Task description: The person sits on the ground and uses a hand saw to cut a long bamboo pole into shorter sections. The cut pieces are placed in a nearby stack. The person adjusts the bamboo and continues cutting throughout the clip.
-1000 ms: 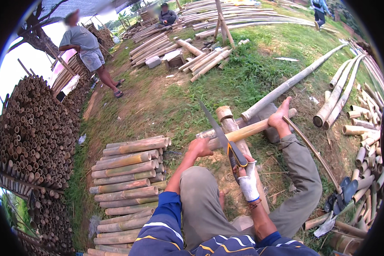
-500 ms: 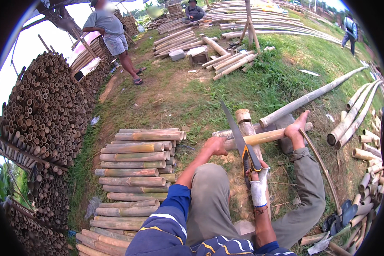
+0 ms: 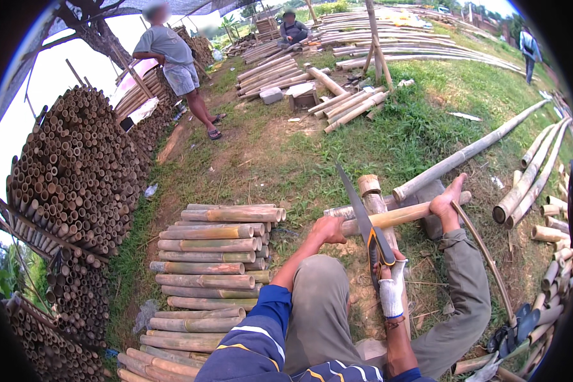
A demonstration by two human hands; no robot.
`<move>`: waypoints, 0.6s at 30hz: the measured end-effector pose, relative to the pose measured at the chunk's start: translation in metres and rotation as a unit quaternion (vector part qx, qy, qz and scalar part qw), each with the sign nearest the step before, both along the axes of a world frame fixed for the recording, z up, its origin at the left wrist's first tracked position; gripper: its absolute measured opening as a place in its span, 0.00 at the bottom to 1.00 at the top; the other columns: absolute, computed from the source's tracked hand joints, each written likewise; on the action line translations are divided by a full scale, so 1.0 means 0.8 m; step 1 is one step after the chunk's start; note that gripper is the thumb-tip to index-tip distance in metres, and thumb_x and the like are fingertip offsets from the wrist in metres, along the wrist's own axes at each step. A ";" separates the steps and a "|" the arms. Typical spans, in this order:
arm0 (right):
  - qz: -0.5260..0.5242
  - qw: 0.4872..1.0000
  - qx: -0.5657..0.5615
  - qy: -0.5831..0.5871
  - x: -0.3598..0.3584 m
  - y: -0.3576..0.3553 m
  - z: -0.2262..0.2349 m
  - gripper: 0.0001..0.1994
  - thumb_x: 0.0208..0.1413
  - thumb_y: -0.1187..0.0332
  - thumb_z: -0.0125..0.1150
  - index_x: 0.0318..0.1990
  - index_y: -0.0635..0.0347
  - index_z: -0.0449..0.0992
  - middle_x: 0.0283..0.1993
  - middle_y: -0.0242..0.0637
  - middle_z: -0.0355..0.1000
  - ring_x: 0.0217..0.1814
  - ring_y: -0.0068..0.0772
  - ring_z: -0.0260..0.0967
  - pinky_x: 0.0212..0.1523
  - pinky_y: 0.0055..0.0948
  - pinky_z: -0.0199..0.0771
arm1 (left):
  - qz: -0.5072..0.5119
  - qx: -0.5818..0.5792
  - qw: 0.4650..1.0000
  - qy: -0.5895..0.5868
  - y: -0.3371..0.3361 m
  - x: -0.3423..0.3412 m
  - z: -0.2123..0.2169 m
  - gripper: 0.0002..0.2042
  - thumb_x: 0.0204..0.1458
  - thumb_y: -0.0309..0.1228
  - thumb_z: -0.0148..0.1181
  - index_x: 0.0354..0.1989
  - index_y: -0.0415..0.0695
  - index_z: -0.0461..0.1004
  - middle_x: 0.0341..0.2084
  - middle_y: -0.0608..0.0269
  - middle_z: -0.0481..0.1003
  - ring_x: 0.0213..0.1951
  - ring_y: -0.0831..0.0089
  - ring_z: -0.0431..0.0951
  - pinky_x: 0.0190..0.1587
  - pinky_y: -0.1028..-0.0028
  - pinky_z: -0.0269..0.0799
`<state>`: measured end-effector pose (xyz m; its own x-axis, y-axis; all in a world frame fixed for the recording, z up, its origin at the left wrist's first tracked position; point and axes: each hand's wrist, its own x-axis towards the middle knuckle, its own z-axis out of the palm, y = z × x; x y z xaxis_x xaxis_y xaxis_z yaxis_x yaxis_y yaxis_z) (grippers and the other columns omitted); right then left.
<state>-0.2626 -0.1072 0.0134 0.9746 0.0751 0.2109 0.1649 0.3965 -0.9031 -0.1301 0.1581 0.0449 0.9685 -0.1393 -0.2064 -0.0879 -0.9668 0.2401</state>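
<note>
A hand saw (image 3: 355, 202) with a dark blade and a black and orange handle is in my right hand (image 3: 392, 286), which wears a white fingerless-looking glove. Its blade slants up and away to the left, crossing a bamboo piece (image 3: 406, 214); whether the teeth touch cannot be told. My left hand (image 3: 328, 229), bare, is closed around the left end of that piece. My bare right foot (image 3: 449, 196) presses on the piece near its other end. Beneath it, a thicker upright-lying bamboo post (image 3: 377, 202) and a crosswise pole support it.
Cut bamboo lengths (image 3: 207, 245) lie stacked at my left. Beyond them rises a tall pile of bamboo ends (image 3: 76, 172). Long poles (image 3: 474, 149) rest on the right, near a curved stick (image 3: 487, 261) and sandals (image 3: 519, 321). One person (image 3: 172, 57) stands ahead; others are farther off.
The whole view has shifted slightly, so things sit lower and farther right. My hands, the saw and the bamboo piece keep nearly the same places relative to each other.
</note>
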 end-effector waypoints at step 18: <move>-0.173 0.936 -0.292 -0.092 -0.013 -0.006 0.054 0.23 0.60 0.76 0.65 0.64 0.62 0.73 0.52 0.45 0.72 0.52 0.39 0.73 0.55 0.36 0.74 | 0.012 0.015 1.000 0.022 -0.011 0.004 0.009 0.41 0.37 0.47 0.73 0.65 0.46 0.75 0.48 0.43 0.84 0.52 0.46 0.84 0.58 0.54 0.79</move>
